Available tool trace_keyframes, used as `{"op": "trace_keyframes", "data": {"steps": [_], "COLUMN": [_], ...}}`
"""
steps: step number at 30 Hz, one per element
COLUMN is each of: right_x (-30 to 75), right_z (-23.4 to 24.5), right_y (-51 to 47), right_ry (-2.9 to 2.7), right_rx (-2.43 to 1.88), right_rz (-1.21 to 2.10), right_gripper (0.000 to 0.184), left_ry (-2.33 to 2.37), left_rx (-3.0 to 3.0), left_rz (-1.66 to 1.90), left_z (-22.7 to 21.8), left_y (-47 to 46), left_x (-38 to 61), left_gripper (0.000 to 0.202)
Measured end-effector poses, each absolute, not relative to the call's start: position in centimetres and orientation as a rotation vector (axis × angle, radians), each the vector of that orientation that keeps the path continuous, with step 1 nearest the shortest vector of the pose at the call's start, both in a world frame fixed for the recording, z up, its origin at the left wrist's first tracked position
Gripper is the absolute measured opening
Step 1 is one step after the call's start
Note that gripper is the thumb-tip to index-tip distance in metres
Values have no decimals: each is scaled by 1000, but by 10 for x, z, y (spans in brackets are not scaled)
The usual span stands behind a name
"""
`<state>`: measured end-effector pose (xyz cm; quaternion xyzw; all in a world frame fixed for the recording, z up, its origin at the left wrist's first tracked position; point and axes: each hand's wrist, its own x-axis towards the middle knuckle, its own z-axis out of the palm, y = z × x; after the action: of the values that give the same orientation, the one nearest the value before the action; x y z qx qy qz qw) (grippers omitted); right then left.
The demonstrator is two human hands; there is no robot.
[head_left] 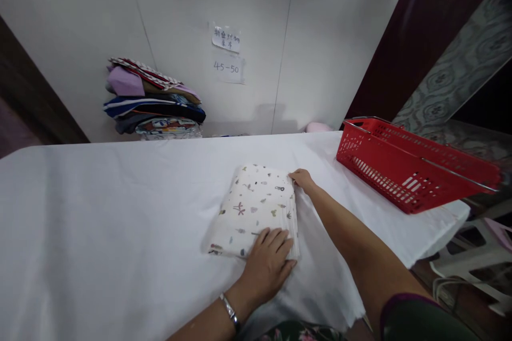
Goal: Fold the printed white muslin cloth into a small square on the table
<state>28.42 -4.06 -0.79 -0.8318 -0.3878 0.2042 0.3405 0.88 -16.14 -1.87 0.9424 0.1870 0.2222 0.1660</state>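
A white folded cloth (pixel 256 205) printed with small leaves, trees and animals lies as a thick rectangle on the white-covered table (pixel 120 234). My left hand (pixel 269 258), with a silver bracelet at the wrist, rests on the cloth's near right corner. Its fingers lie flat over the print, and the thumb is at the right edge. At the far right corner, my right hand (pixel 304 179) pinches the cloth's edge between thumb and fingers. Several layers show along the right side of the cloth.
A red plastic basket (pixel 400 170) with metal handles stands at the table's right end. Beyond the far edge is a stack of folded fabrics (pixel 156 98) against the white wall. Two paper notes (pixel 228 53) are stuck there. White plastic stools (pixel 472 261) stand at lower right.
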Motion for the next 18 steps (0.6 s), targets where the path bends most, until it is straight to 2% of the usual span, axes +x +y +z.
{"op": "trace_keyframes", "data": {"steps": [7,13,18], "right_x": [288,282,273], "right_z": [-12,-5,-4], "right_y": [-41,-43,-48], "right_ry": [-1065,-1143,-1309], "right_rx": [-2222,-2276,-2316], "right_rz": [555,549,452], "right_gripper": [27,47,38], "left_ry": [523,660,664], "left_rx": [2712,2778,2866], "left_rz": [640,647,608], "left_z": [-20,-21,-32], "left_y": [-164,-166,-168], "left_x": [13,21,24], "left_gripper": [43,47,43]}}
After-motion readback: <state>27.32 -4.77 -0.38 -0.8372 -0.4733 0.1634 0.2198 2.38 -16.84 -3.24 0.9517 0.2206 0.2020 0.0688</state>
